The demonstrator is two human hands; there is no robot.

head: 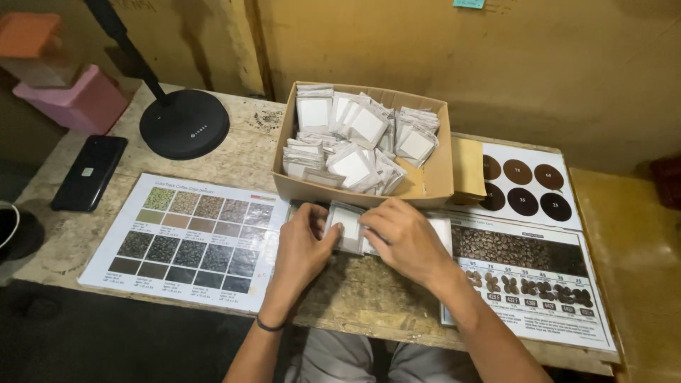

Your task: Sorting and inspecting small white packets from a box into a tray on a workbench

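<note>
Packets: a small stack of white paper packets point(348, 225) sits on the table edge just in front of the box, held between both hands.
Left hand: left hand point(306, 248) has its fingers curled, thumb and fingertips pinching the stack's left edge.
Right hand: right hand point(406, 237) lies over the stack's right side, fingers bent and pressed together on top of it.
Box: cardboard box point(434, 181) just behind the hands, full of similar packets standing loosely.
Left chart: laminated chart point(186, 240) of bean samples, beside the left hand.
Right chart: colour chart point(533, 273) under the right forearm.
Phone: dark phone point(89, 172) at far left.
Lamp base: round black base point(184, 123) behind the left chart.
Table: worn wooden table point(355, 291).
</note>
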